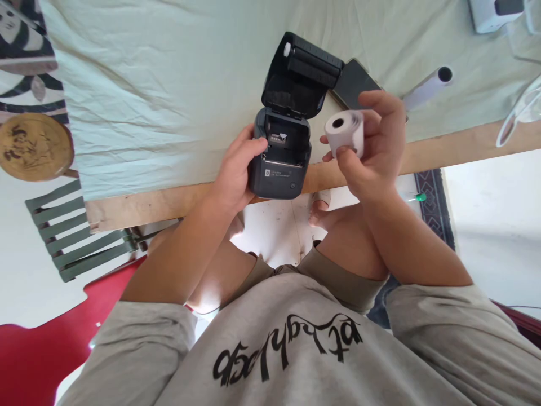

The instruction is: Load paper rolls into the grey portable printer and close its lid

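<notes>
In my left hand point(237, 169) I grip a small dark label printer point(279, 175) by its left side, with the thumb over the top edge. Its lid point(302, 76) is flipped up, and the paper bay inside shows a small white sticker but no roll. To the right of the printer, my right hand point(378, 146) holds a white paper roll point(345, 132) between thumb and fingers, its dark core hole facing up. The roll is apart from the printer. A dark flat phone-like slab point(357, 84) lies behind the roll, partly covered by the lid.
A pale green cloth point(169, 84) covers the table, whose wooden edge point(122, 210) runs in front of me. On the right are a white cylinder point(429, 84), a white device point(494, 14) and a white cable point(513, 121). At left sits a round wooden disc point(36, 146).
</notes>
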`<action>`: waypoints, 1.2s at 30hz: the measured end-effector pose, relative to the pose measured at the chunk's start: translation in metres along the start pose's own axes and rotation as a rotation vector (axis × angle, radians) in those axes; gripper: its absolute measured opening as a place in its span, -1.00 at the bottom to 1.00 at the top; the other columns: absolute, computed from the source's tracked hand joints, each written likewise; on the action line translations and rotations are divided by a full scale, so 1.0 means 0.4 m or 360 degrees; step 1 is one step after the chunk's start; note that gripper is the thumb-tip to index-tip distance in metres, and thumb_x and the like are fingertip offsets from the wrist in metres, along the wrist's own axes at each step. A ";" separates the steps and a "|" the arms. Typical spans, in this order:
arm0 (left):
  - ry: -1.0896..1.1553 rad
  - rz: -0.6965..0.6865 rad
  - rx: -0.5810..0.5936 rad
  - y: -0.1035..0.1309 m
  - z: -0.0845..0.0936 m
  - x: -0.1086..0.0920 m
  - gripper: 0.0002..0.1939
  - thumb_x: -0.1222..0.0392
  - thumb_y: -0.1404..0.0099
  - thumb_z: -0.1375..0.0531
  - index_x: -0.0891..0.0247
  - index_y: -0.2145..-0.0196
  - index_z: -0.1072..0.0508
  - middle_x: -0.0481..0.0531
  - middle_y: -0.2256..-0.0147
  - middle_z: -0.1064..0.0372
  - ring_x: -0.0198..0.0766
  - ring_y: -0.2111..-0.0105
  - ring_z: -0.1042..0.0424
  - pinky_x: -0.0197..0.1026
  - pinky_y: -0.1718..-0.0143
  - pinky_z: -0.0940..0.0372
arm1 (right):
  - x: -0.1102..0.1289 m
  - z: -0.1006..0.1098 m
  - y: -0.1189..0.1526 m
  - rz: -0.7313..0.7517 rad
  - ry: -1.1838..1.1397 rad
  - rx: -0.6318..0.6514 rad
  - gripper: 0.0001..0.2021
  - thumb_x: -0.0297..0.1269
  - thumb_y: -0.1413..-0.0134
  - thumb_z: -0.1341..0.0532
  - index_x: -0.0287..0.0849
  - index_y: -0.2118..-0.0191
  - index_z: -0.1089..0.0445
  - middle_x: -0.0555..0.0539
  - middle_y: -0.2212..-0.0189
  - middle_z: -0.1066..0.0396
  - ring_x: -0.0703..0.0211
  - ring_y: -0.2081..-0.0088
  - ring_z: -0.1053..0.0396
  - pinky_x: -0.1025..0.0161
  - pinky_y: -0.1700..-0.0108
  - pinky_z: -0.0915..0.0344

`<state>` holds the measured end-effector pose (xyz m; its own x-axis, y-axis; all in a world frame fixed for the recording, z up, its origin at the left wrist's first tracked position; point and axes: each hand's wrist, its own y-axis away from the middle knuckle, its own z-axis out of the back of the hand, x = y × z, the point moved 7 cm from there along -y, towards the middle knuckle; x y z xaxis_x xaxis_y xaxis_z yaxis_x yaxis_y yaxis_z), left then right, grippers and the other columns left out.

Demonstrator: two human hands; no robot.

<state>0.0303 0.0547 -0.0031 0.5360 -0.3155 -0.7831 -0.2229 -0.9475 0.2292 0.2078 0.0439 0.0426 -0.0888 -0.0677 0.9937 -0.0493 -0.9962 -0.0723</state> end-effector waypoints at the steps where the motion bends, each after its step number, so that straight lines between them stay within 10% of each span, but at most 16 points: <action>1: 0.0011 -0.0004 0.0001 0.000 0.000 0.001 -0.88 0.21 -0.19 -0.18 0.17 0.28 -0.45 -0.08 0.39 -0.42 -0.32 0.40 -0.35 -0.25 0.42 -0.29 | 0.008 -0.005 0.001 0.0039 0.0009 0.0010 -0.51 -0.40 0.14 -0.32 0.12 0.07 -0.18 0.07 0.23 -0.37 0.16 0.18 -0.41 0.22 0.22 -0.42; 11: -0.0136 -0.0033 -0.0029 0.002 -0.002 -0.008 -0.79 0.15 -0.20 -0.16 0.22 0.19 -0.38 -0.05 0.41 -0.38 -0.26 0.39 -0.42 -0.27 0.47 -0.24 | 0.062 -0.103 -0.057 0.0531 0.0878 0.0366 -0.77 -0.25 -0.05 -0.24 0.07 0.13 -0.31 0.00 0.11 -0.38 0.03 0.07 -0.35 0.06 -0.09 -0.30; 19: -0.0084 -0.0007 -0.0050 0.009 -0.005 -0.004 -0.82 0.18 -0.24 -0.13 0.24 0.18 -0.36 -0.10 0.45 -0.26 -0.41 0.56 -0.31 -0.31 0.54 -0.23 | -0.004 -0.095 -0.047 0.0496 0.0730 0.0423 -0.96 -0.23 -0.04 -0.24 0.01 0.36 -0.35 -0.04 0.05 -0.39 -0.09 -0.07 -0.27 -0.11 -0.24 -0.11; 27: -0.0139 -0.0073 0.0075 0.004 -0.004 -0.002 -0.69 0.05 -0.15 -0.26 0.11 0.14 -0.39 0.00 0.26 -0.43 -0.07 0.10 -0.39 -0.14 0.25 -0.30 | 0.040 -0.130 0.009 0.1019 0.0997 0.0608 -0.89 -0.12 -0.03 -0.23 0.02 0.41 -0.36 -0.03 0.34 -0.40 0.02 0.27 -0.30 -0.06 0.07 -0.25; 32: -0.0341 -0.0090 0.0029 0.008 0.003 -0.007 -0.32 0.28 -0.01 -0.35 0.01 -0.08 -0.26 -0.07 0.09 -0.40 -0.17 0.12 -0.40 -0.23 0.21 -0.30 | 0.020 -0.143 0.015 0.0830 0.0995 0.0878 -0.65 0.18 0.07 -0.23 0.02 0.36 -0.36 -0.07 0.29 -0.40 -0.05 0.18 -0.31 -0.15 -0.05 -0.18; 36: -0.0376 -0.0059 0.0026 0.010 0.000 -0.008 -0.23 0.27 0.06 -0.38 0.01 -0.10 -0.25 0.00 -0.03 -0.35 -0.07 0.01 -0.39 -0.16 0.12 -0.32 | 0.054 -0.039 -0.035 0.0721 0.0711 0.0185 -0.74 0.07 -0.13 -0.09 0.04 0.26 -0.33 -0.07 0.19 -0.31 -0.02 0.05 -0.28 -0.02 -0.08 -0.24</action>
<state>0.0279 0.0520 0.0004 0.3389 -0.2577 -0.9048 -0.2209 -0.9567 0.1897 0.1908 0.0572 0.0638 -0.4822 -0.4785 0.7339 0.1960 -0.8754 -0.4420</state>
